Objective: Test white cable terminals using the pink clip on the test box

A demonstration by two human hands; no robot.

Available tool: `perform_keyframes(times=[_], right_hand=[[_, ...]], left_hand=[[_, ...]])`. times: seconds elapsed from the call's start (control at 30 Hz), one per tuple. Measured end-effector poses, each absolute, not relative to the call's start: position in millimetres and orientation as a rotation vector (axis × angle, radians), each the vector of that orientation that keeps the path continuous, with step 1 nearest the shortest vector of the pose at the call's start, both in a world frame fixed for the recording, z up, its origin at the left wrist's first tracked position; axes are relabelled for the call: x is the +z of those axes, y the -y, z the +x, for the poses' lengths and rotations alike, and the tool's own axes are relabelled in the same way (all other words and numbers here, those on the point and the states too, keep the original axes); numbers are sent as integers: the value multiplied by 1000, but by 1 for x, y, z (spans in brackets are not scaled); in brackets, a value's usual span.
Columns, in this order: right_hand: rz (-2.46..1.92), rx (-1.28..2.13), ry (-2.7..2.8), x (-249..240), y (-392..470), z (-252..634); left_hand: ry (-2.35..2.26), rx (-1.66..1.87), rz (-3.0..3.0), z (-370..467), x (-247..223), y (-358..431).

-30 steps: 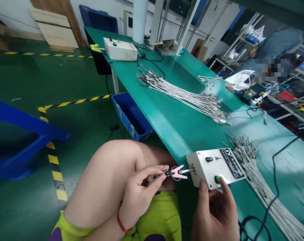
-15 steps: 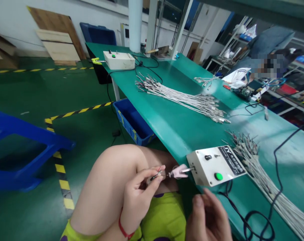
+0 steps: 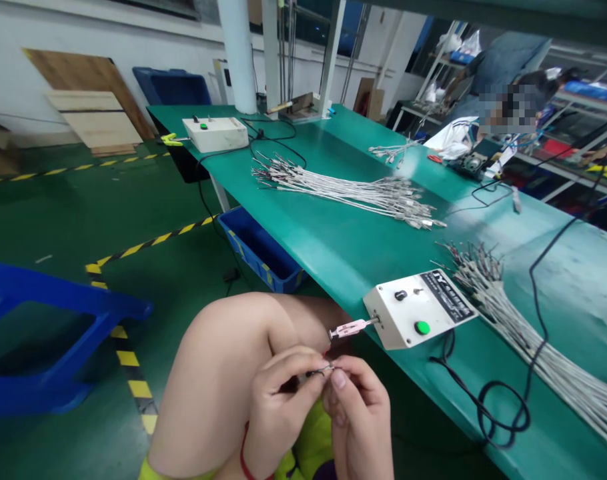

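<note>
My left hand [image 3: 282, 404], with a red band at the wrist, is closed around a cable end with thin dark and light wires [image 3: 319, 371] poking out past the fingertips. My right hand [image 3: 359, 408] meets it, thumb and forefinger pinched on the tips of these wires. The rest of the cable is hidden in my hands. Just above them, a pink clip [image 3: 351, 329] sits on a metal shaft out of a white box [image 3: 408, 312] with a green button. That box stands at the table's near edge, and neither hand touches the clip.
On the green table [image 3: 328, 247] lie a bundle of white cables [image 3: 353, 191] and a second bundle [image 3: 528, 340] at right. Another white box [image 3: 216, 135] stands farther back. A black cord [image 3: 503, 433] loops near the edge. Below is a blue bin [image 3: 263, 250]; a co-worker [image 3: 508, 73] bends at far right.
My right hand has moved left from beside the box and now pinches the wires at my left hand. The pink clip was blurred and looks sharp now. The view has shifted slightly.
</note>
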State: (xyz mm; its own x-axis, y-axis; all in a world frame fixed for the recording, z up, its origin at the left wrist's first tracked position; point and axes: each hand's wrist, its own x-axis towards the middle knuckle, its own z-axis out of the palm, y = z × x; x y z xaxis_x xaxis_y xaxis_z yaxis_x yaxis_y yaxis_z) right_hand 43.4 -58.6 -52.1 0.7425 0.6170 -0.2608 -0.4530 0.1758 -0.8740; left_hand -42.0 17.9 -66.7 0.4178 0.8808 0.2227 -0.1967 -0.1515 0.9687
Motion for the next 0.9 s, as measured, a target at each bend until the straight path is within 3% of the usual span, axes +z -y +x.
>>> perform_keyframes(times=[0.27, 0.37, 0.53, 0.67, 0.9], right_hand=[[-1113, 931, 112, -45, 55, 55], [-1238, 801, 197, -54, 60, 55], [-1385, 289, 501, -61, 71, 53], [-1444, 316, 793, -53, 75, 57], [-1360, 407, 702, -63, 75, 62]], left_hand=[[-491, 816, 1337, -46, -62, -20], [-507, 798, 1320, -47, -61, -20], [-585, 769, 1291, -49, -55, -20], [-571, 763, 1353, -49, -46, -21], [-565, 776, 1407, -46, -43, -23]])
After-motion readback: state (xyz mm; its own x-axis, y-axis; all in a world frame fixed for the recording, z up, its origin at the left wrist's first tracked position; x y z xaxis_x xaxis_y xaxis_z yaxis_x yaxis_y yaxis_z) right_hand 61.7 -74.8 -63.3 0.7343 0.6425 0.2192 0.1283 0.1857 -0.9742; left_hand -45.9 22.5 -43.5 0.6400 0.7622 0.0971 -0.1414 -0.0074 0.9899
